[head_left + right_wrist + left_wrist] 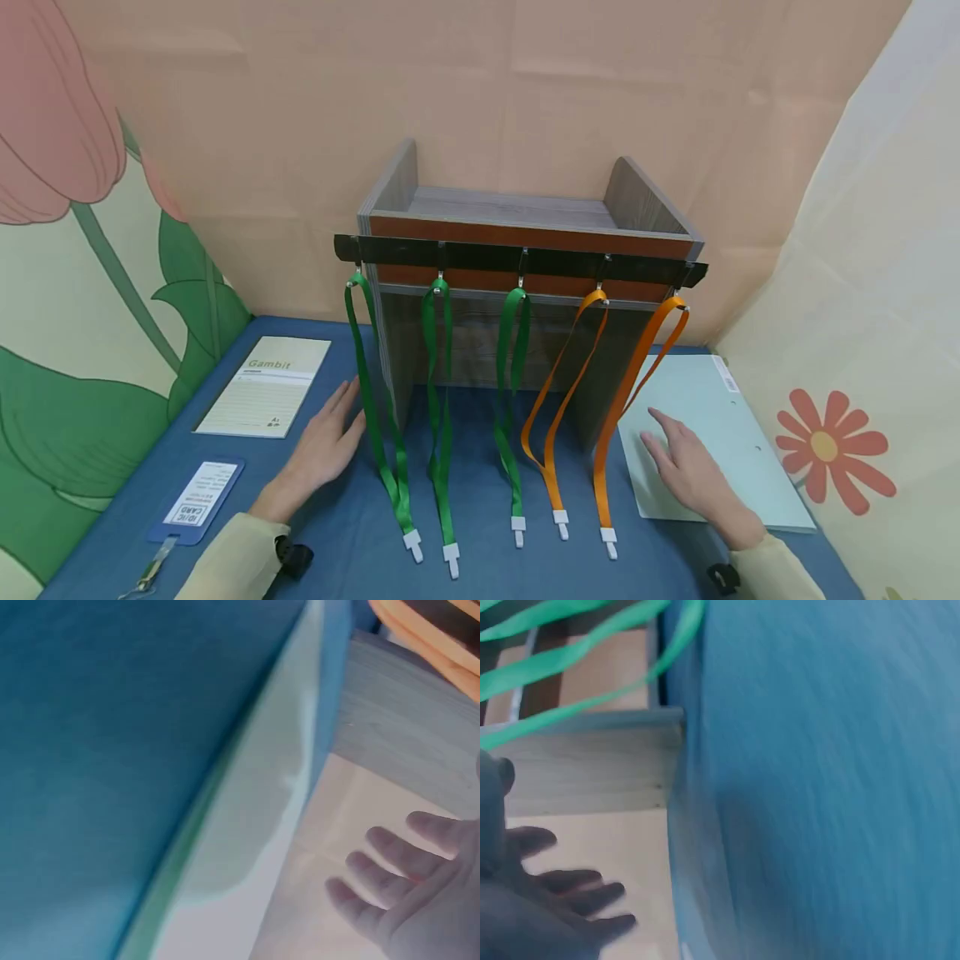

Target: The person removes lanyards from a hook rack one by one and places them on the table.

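Note:
My left hand [324, 440] is at the left of a grey wooden shelf [405, 179], fingers extended and holding nothing, its fingertips near the leftmost green lanyard [365, 375]. On the right, my right hand [686, 467] hovers over a pale green folder [738, 450], also with straight fingers and nothing held. Between the hands, a black strip [480, 253] with hooks runs across the shelf front. From it hang three green lanyards and two orange ones, including an orange lanyard [645, 358] at the far right; each ends in a white clip. Both wrist views show spread fingers.
A cream notebook [262, 387] lies on the blue tablecloth [480, 475] at the left. Nearer me is a blue card holder [197, 502] with a metal-clipped strap. Patterned cloth [510, 100] stands behind and at both sides. Each wrist wears a black strap.

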`<state>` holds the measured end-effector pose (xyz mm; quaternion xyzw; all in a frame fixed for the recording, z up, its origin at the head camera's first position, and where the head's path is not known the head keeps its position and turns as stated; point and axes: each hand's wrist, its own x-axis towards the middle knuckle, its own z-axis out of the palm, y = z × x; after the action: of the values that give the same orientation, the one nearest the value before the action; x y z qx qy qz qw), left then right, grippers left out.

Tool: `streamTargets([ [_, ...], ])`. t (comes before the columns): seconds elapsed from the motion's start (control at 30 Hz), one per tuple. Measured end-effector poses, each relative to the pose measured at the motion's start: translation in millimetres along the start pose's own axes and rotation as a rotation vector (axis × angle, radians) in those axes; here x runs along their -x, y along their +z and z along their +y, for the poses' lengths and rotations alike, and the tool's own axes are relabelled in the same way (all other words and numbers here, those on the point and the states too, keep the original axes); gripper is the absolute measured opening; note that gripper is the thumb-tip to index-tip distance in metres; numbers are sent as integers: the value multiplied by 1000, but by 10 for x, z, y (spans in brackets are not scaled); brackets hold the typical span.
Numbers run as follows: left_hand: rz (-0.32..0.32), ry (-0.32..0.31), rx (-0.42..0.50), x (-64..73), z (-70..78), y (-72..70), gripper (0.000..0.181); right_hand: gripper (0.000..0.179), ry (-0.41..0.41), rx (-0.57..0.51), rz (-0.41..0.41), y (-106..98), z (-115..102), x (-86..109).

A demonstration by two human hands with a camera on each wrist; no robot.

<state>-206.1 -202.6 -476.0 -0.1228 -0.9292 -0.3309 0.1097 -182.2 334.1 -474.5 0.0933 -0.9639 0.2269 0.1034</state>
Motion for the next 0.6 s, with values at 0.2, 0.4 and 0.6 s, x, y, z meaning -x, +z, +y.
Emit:
streamTargets([
  [0.2, 78, -13, 414, -76, 111, -35, 46, 36, -109, -94, 203, -174, -170, -98],
  [0.4, 1, -31, 713, -169, 157, -34, 53, 30, -54, -150, 333, -431, -328, -179],
  [0.6, -26, 25, 810, -239, 160, 44, 55, 30, -40, -307, 383, -741, -566, -224],
])
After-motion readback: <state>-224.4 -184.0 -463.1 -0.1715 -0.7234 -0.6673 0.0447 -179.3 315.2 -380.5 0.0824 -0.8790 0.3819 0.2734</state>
